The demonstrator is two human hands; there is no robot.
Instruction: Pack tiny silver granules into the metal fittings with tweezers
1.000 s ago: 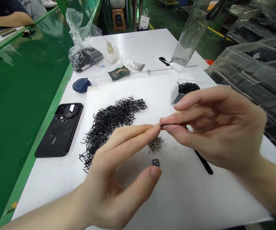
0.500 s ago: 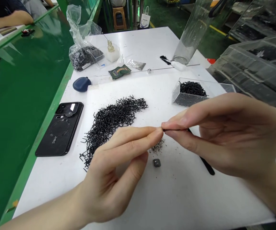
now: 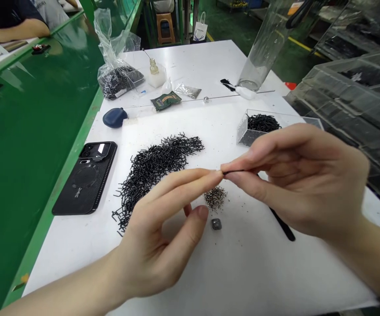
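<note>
Head view: one thin black piece [image 3: 233,172] is clamped between your right hand's [image 3: 311,184] thumb and fingers, above the middle of the table [image 3: 258,272]. Your left hand's [image 3: 170,232] fingertips meet its end, thumb held apart. Below are one heap of metallic bits [image 3: 214,199] and, nearer the front edge, one gray block [image 3: 216,224]. One pile of uncountable black pieces [image 3: 160,162] lies leftward; one phone [image 3: 82,184] sits by the left edge, one clear box [image 3: 241,133] toward the right edge.

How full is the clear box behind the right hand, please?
Not empty: black pieces show inside the clear box; the right hand hides part, so fullness is unclear.
</note>
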